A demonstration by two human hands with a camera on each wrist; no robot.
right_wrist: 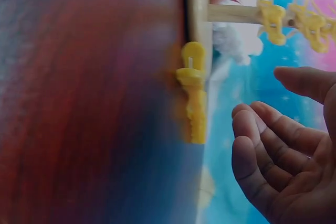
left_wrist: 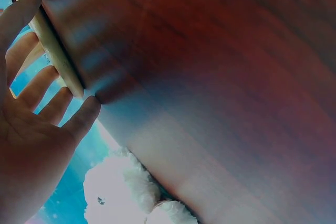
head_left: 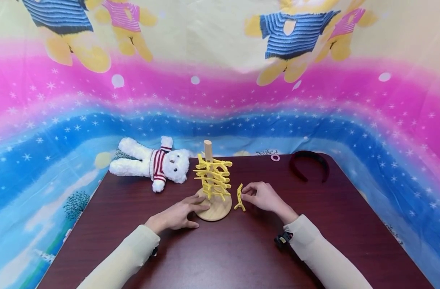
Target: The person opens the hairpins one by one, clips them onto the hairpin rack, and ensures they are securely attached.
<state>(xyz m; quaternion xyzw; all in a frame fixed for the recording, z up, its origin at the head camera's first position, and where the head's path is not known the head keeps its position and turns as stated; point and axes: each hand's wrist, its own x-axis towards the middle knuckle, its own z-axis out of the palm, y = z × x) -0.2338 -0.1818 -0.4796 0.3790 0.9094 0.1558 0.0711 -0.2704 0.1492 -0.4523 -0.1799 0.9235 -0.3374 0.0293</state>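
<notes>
A round wooden base (head_left: 215, 212) carries an upright wooden post (head_left: 207, 149). Several yellow plastic pieces (head_left: 214, 174) with thin branching limbs are stacked around the post. My left hand (head_left: 178, 212) rests at the left of the base, fingers spread; in the left wrist view its fingertips reach the rim of the base (left_wrist: 62, 61). One loose yellow piece (head_left: 239, 197) lies on the table just right of the base. Close beside and over it is my right hand (head_left: 261, 196). Seen from the right wrist, a gap separates the bent fingers (right_wrist: 244, 156) from that piece (right_wrist: 194, 98).
A white plush bear (head_left: 140, 163) in a striped shirt lies at the back left of the dark red table (head_left: 220, 257). Toward the back right are a small pink ring (head_left: 275, 157) and a dark red headband (head_left: 326, 164). A printed cloth backdrop (head_left: 220, 92) surrounds the table.
</notes>
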